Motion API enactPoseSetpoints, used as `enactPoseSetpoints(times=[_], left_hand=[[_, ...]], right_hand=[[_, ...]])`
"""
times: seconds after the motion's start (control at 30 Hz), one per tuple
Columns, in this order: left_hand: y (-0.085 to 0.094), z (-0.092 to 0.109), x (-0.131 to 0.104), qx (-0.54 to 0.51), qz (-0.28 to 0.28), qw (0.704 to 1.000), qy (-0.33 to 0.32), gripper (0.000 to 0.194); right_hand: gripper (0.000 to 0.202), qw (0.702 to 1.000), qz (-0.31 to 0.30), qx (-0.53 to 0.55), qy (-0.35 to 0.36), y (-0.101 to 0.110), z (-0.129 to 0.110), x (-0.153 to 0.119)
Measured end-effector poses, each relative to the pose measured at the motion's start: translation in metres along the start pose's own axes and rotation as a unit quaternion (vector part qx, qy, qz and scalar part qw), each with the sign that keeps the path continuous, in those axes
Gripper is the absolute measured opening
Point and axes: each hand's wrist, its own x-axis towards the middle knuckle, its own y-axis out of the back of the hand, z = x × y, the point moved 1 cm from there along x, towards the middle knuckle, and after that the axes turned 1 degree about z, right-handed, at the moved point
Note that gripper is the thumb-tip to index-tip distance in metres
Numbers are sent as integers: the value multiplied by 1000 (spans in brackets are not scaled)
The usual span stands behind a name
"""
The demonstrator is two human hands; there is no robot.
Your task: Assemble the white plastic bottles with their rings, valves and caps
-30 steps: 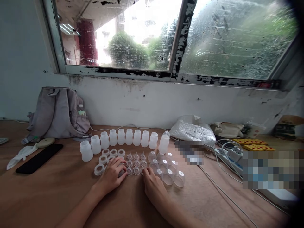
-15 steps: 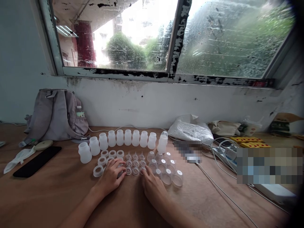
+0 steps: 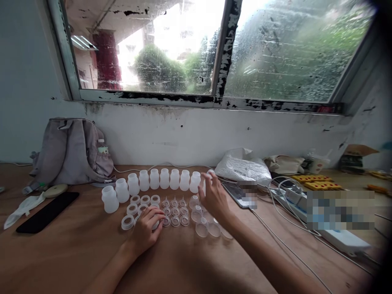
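Several frosted white bottles (image 3: 164, 179) stand in a curved row on the brown table. Before them lie white rings (image 3: 128, 222), clear nipples (image 3: 175, 221) and transparent domed caps (image 3: 201, 229) in small groups. My left hand (image 3: 148, 225) rests over the rings, fingers bent, its fingertips beside the nipples; whether it holds anything is hidden. My right hand (image 3: 213, 195) is raised over the caps at the right end of the row, its fingers around the last bottle, which has a clear cap (image 3: 210, 172) on top and is mostly hidden behind the hand.
A grey backpack (image 3: 72, 151), a black pouch (image 3: 47, 212) and a white cloth (image 3: 23, 210) are on the left. On the right lie a silvery bag (image 3: 243, 165), a phone (image 3: 235, 194) with a cable, a power strip (image 3: 346, 241) and yellow blocks (image 3: 320, 182).
My right hand has moved from the nipples up and right to the capped bottle at the row's end. My left hand has barely moved. The view has shifted slightly.
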Motion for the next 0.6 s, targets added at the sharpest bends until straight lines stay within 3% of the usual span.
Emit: enactPoseSetpoints(times=[0.13, 0.2, 0.27, 0.4, 0.5, 0.53, 0.6], left_hand=[[0, 1, 0, -9, 10, 1000, -5, 19], [-1, -1, -1, -10, 14, 1000, -4, 19], [-1, -2, -2, -12, 24, 1000, -1, 19], [7, 10, 4, -13, 66, 998, 22, 18], [19, 35, 17, 34, 82, 995, 52, 26], [22, 45, 23, 55, 80, 994, 57, 38], [27, 62, 34, 89, 72, 993, 33, 60]], right_hand=[[53, 991, -66, -46, -105, -22, 42, 35], [48, 986, -118, -17, -120, -28, 53, 41], [41, 984, -130, -11, -122, -27, 56, 40], [34, 997, -14, -42, -55, 3, 36, 27], [33, 997, 60, 41, -1, 37, 8, 12], [33, 994, 60, 89, 6, 47, -2, 5], [36, 979, 6, 202, 3, 62, -23, -8]])
